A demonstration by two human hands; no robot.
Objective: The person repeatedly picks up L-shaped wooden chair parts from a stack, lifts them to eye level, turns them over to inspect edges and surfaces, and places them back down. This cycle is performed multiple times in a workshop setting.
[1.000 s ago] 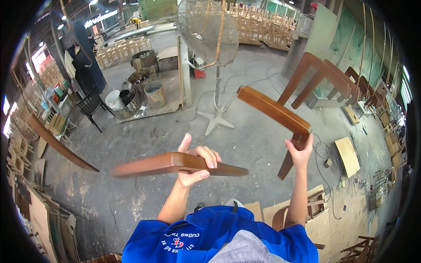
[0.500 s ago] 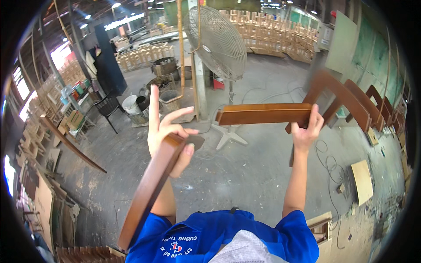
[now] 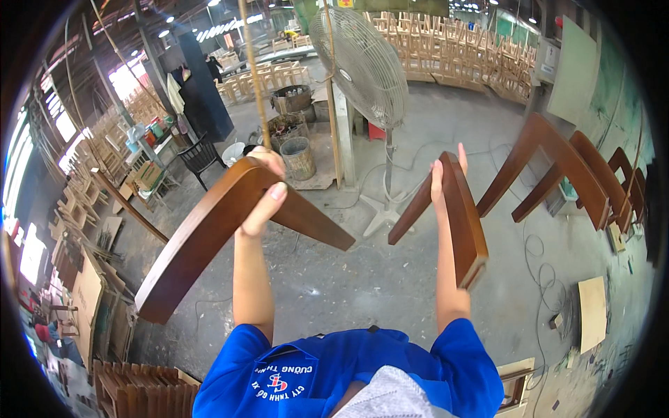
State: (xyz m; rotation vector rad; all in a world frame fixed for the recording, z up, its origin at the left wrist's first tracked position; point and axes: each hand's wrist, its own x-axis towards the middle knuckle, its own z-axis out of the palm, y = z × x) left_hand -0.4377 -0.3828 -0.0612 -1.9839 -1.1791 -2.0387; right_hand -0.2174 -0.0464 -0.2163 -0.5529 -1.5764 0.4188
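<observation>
My left hand (image 3: 259,214) is closed around the bend of a brown, varnished, V-shaped wooden chair part (image 3: 195,233), its thumb pressed on the near face. One leg of that part slants down to the left, the other out to the right. To the right, my right hand (image 3: 437,182) grips a second brown V-shaped wooden chair part (image 3: 463,216) near its top bend, one finger sticking up behind it. Its broad leg points down toward me, and its thinner leg slopes away to the left. Both pieces are held up above the grey floor, apart from each other.
Similar brown wooden parts (image 3: 543,157) are lined up at the right. A large standing fan (image 3: 362,76) is ahead, with buckets (image 3: 297,159) to its left. A curved brown strip (image 3: 129,207) hangs at left. Cables (image 3: 543,279) and a board (image 3: 592,313) lie on the right floor.
The left hand has turned its part, so both legs now show, and its fingers have closed round the bend. My right hand has swung its part from lying crosswise to pointing toward me.
</observation>
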